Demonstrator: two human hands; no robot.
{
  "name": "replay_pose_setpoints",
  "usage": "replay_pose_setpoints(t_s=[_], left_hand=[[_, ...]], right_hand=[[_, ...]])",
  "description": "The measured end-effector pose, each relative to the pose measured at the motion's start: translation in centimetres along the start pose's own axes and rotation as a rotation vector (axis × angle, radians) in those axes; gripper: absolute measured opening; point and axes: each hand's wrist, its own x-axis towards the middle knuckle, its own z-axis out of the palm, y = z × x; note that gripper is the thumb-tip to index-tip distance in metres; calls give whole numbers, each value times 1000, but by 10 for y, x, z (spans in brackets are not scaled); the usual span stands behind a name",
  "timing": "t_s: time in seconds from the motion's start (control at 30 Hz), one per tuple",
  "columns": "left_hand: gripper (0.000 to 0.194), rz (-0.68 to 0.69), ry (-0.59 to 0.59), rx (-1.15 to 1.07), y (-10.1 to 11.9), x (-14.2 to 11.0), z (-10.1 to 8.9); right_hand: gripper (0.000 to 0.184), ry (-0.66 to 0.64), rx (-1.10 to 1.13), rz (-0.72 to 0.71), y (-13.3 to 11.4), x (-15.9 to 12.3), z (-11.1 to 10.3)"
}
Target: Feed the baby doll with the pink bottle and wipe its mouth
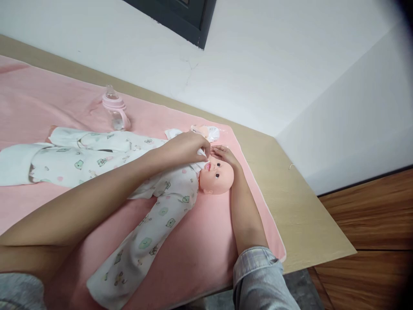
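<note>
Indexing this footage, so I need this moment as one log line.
doll: on pink blanket | left hand: pinching white fabric by its mouth | right hand: beside its head | bottle: on blanket

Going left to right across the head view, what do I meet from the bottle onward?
Pink-topped bottle → left hand → right hand → wood-grain panels. The doll's head overlaps both hands' spans, so I leave it out.

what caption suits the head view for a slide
Left hand pinching white cloth near the mouth of a doll on a pink blanket, right hand beside its head
</note>
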Motion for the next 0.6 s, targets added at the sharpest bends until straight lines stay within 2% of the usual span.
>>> replay_pose_setpoints(t_s=[0.27,0.43,0.6], left_hand=[[17,9,32,-114,-2,0,-4],[16,47,-28,-250,-1,0,-7],[18,56,-85,-274,1,0,2]], right_hand=[[8,8,-2,-2,0,0,1],[6,-11,-31,-21,1,1,-1],[7,-7,-70,-23,-3,-2,1]])
